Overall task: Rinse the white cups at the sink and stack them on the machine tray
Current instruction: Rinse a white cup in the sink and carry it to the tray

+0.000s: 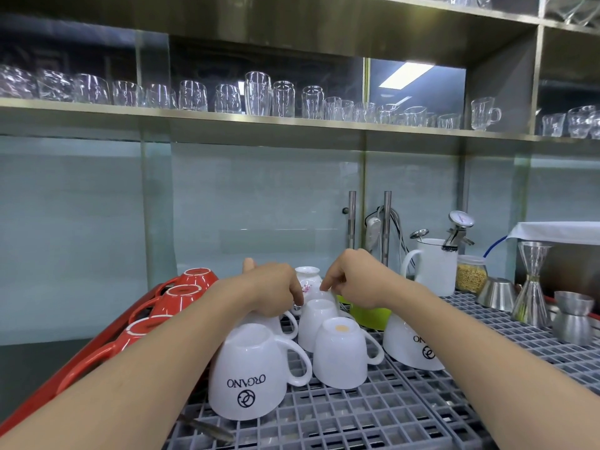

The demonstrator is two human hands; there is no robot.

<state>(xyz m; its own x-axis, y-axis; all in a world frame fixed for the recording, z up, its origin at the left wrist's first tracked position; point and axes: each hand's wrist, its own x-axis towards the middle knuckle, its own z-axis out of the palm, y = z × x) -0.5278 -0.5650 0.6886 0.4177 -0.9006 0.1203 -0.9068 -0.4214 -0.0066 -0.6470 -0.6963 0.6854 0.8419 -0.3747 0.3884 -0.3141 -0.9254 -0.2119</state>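
Reaching over the grey grid tray (357, 414), both hands work among upturned white cups. The left hand (276, 287) lies on a cup (279, 319) that it mostly hides, fingers curled down over the base and the thumb stuck out behind; whether it truly grips that cup I cannot tell. The right hand (354, 280) hangs just beside it, fingers bent, the forefinger tip touching the base of a small cup (326, 295) at the back; a firm hold is not plain there either.

Nearer the camera stand three more white cups, all mouth down on the tray: a large mug (246, 375) printed ORGANO with its handle to the right, a plain cup (341, 352) with a tan spot on its base, and a third (316, 323) between them and the hands. Another logo cup (410, 345) sits tilted under the right forearm, beside a green cup (370, 315). A flowered cup (307, 277) stands behind the hands.

Along the tray's left edge runs a row of red cups (181, 297), upturned. To the right are a white jug (435, 267), a jar of grain (470, 274) and steel jiggers (532, 284). Glasses (256, 94) line the shelf above.
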